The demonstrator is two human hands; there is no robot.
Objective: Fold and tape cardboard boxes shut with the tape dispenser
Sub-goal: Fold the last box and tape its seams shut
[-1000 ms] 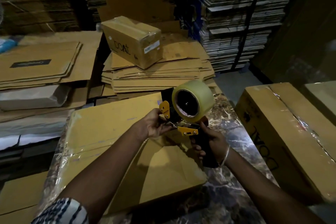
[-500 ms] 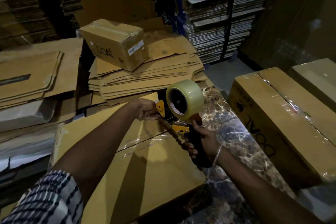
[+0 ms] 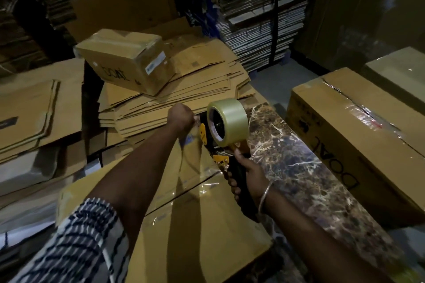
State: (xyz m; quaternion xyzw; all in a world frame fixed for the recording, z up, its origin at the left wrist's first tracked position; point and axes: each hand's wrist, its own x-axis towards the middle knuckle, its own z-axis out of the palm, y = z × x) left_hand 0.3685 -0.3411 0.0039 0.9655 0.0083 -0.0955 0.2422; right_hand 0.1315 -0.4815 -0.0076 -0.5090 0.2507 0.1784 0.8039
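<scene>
Pulling: left hand [image 3: 181,116] pinches the free tape end and draws it up and away from the tape dispenser [image 3: 220,135]; a clear strip stretches between fist and roll.
Left grip: fingers curled tight on the tape, fist now past the far edge of the box [image 3: 202,220].
Right grip: right hand [image 3: 247,179] wrapped round the black handle, dispenser upright, roll on top, above the box's near-right part.
Changed: a sec ago both hands sat close together at the dispenser's mouth; half a sec ago the left one began moving off; now a good length of tape is out.
Box: flat-lying brown carton on the marble desk [image 3: 299,163], right under both arms; shiny tape already crosses its top seam.
Meaning: looks like enough tape freed for the next strip; likely next is sticking the end down over the far edge, then running the dispenser back along the seam.
Risk: loose strip could fold on itself.
Nearby: taped box [image 3: 358,135] at right, small taped box [image 3: 128,60] on the flat cardboard stack [image 3: 184,89].
</scene>
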